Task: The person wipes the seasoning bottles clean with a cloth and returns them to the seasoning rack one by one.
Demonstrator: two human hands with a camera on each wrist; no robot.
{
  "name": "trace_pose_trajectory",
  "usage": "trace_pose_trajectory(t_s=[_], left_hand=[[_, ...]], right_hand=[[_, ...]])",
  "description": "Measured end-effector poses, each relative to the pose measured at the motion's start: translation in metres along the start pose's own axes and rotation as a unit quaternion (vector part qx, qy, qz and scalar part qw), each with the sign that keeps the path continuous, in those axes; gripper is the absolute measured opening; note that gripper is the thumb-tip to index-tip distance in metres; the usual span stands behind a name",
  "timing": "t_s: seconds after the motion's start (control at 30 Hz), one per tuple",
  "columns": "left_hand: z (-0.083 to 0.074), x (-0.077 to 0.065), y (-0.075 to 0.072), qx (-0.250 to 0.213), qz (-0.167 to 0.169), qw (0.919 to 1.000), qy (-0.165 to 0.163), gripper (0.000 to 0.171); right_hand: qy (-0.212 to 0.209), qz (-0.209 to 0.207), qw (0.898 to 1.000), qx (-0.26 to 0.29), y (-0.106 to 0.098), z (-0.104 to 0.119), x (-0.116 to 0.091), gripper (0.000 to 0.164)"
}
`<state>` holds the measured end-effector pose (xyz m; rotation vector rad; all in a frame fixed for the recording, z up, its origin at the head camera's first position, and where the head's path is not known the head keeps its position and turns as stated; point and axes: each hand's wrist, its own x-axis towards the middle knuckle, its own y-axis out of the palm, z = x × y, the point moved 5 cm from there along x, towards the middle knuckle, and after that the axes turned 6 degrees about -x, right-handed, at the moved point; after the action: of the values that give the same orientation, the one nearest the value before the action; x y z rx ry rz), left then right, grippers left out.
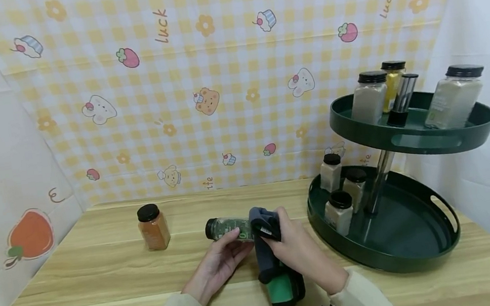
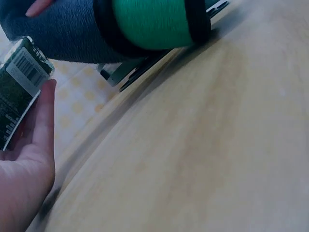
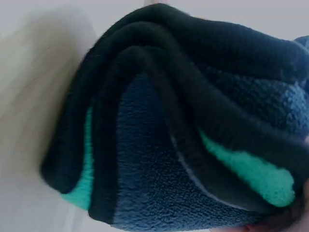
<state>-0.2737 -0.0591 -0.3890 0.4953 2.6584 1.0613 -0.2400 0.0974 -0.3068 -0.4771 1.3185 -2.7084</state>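
Observation:
A jar of green dried herbs with a black lid lies sideways in my left hand, thumb on its near side and fingers beneath. Its barcode label faces the left wrist camera. My right hand grips a folded grey and green cloth with black edging. The cloth's upper part covers the base end of the jar, and its lower part hangs down toward the table. In the right wrist view the folded cloth fills most of the picture and hides the jar.
An orange spice jar with a black lid stands to the left on the wooden table. At right is a two-tier green tray stand, with several black-lidded jars and a clear cylinder on its tiers.

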Motion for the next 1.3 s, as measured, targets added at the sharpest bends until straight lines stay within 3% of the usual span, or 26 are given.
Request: trace_pose_trajectory(t_s=[0.37,0.67,0.83,1.1,1.3], left_hand=[[0.000,0.000,0.004,0.001,0.018,0.9998,0.006,0.034],[-0.002,0.000,0.002,-0.008,0.001,0.9999,0.010,0.010],[-0.003,-0.001,0.001,-0.022,0.003,0.9997,0.013,0.009],[-0.002,0.000,0.003,-0.017,0.007,0.9997,0.013,0.037],[-0.001,-0.001,0.004,-0.012,0.016,0.9998,0.009,0.036]], right_hand=[[0.055,-0.003,0.998,0.002,0.005,-0.022,0.007,0.033],[0.051,0.002,0.998,0.034,-0.005,0.005,-0.003,0.037],[0.045,-0.011,0.998,0.035,-0.006,0.006,-0.002,0.036],[0.062,-0.018,0.998,0.020,0.004,-0.016,0.008,0.036],[0.072,-0.011,0.997,0.026,0.003,-0.015,0.007,0.039]])
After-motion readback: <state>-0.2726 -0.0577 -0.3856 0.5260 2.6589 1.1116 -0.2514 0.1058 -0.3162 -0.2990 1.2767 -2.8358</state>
